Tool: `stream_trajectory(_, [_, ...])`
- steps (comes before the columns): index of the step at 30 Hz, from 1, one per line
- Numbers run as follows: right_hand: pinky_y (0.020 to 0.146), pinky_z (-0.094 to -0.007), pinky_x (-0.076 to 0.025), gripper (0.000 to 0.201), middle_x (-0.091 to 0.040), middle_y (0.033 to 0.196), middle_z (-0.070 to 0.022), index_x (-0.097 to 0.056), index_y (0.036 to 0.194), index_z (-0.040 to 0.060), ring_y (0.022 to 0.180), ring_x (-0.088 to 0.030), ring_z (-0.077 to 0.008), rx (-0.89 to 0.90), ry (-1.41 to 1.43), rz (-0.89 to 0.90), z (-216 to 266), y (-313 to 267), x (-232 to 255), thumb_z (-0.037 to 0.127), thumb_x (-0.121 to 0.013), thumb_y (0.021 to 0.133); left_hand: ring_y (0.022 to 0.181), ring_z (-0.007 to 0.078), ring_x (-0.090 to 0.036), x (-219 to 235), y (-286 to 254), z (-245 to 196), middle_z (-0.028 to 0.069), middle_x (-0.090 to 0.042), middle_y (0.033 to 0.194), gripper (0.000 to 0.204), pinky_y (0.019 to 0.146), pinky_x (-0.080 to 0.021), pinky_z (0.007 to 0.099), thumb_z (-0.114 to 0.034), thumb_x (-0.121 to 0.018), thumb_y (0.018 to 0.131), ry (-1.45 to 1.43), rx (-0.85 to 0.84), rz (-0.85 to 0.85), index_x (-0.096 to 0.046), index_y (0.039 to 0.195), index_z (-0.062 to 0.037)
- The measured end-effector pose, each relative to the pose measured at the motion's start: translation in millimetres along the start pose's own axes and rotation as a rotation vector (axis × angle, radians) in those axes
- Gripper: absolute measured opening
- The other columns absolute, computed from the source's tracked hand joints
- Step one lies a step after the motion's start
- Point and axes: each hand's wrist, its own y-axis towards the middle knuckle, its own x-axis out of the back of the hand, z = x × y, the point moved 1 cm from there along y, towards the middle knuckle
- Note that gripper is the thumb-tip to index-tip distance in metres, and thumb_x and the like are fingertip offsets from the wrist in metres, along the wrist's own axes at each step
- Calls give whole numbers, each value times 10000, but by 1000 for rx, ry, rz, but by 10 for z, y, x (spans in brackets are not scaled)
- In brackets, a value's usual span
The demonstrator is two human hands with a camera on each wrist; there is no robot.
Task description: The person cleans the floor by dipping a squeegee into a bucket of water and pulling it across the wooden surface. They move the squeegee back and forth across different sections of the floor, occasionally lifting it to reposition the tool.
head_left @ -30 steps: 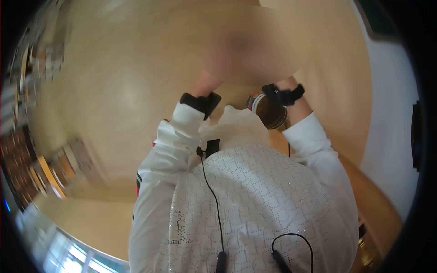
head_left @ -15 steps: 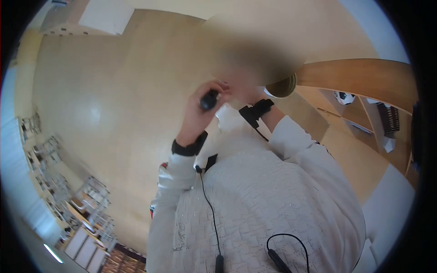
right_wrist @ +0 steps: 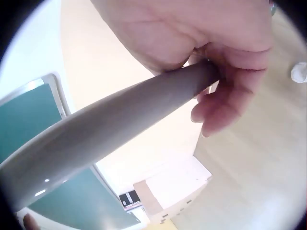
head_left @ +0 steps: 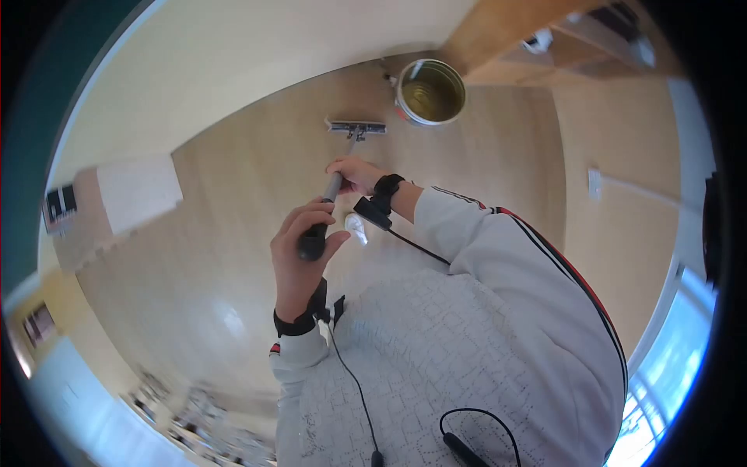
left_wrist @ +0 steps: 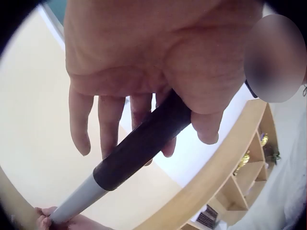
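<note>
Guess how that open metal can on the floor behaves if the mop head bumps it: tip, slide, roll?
The metal can stands upright with a wide round base, so it probably slides before tipping. It is open on top with a dark inside; whether it holds liquid is unclear, so its weight is uncertain. Knocked onto its side, it would likely roll.

The pole [head_left: 336, 193] runs from the left hand [head_left: 299, 257], close to the person's chest, forward through the right hand [head_left: 352, 174] and down to the mop head [head_left: 356, 127] on the floor [head_left: 233, 202]. The bucket [head_left: 430, 92] stands on the floor just right of the head, with shelves [head_left: 560, 43] behind it. A box [head_left: 132, 194] sits well off to the left.
</note>
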Motion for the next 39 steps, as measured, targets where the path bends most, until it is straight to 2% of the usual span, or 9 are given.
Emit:
stream_trajectory(4, [521,-337,-533,114,-525,640,-37,-517,843,87,501,-542,-155,74,77,-76,588,226,-390,187,-542,795,947,272,-583,696,880,-4,129,-617,906,161,834,-437,343,57,-642,661,-45,-105,168,-567,796,13])
stream_trajectory(7, [493,-328,-526,107,-526,640,-41,-516,813,86,498,-544,-157,126,208,-177,920,365,-732,193,-525,810,905,254,-595,1157,1446,168,114,-623,857,227,763,-463,313,57,-695,610,-95,-201,276,-570,790,-3])
stream_trajectory(10, [475,-299,-507,118,-518,618,-28,-513,774,94,496,-532,-140,171,319,-263,1245,611,-1016,201,-518,823,908,255,-599,1583,2024,130,116,-624,848,168,762,-463,313,59,-663,658,-104,-235,403,-573,787,-1])
stream_trajectory(17, [451,-255,-485,138,-520,620,-19,-525,759,99,487,-524,-122,399,537,-514,1354,1081,-1748,226,-540,813,954,251,-588,2552,2690,573,106,-619,867,121,796,-454,310,60,-621,720,-208,-302,700,-567,805,-7])
stream_trajectory(20, [480,-293,-517,117,-514,635,-20,-526,788,72,507,-531,-130,542,523,-703,1227,1424,-1791,189,-534,804,1000,251,-568,2674,2731,1235,102,-613,897,128,814,-446,315,65,-620,716,-236,-416,822,-560,802,-9])
stream_trajectory(26, [505,-271,-498,121,-494,661,-4,-540,828,81,543,-532,-128,769,668,-782,945,2444,-1959,200,-536,805,1043,257,-548,3079,2991,2280,97,-607,940,167,828,-436,322,56,-633,700,-188,-492,967,-552,826,-18])
stream_trajectory(31, [494,-237,-436,127,-470,669,17,-562,889,94,566,-493,-99,868,767,-879,497,2852,-1413,185,-553,802,1076,251,-528,2604,2888,2825,92,-602,964,166,854,-417,306,67,-620,708,-114,-522,1068,-540,821,-23])
stream_trajectory(33, [497,-236,-437,134,-475,673,17,-565,901,96,573,-493,-94,950,767,-890,422,2874,-1119,184,-553,802,1069,237,-533,2344,2933,2959,76,-605,958,175,849,-418,293,59,-627,702,-165,-677,1115,-542,829,-25])
stream_trajectory(39, [489,-239,-442,174,-495,690,10,-573,951,94,595,-508,-94,1004,825,-895,395,3254,-586,178,-536,803,1045,230,-543,1929,3073,3247,78,-596,946,184,841,-415,299,32,-651,703,-113,-637,1108,-544,839,-29])
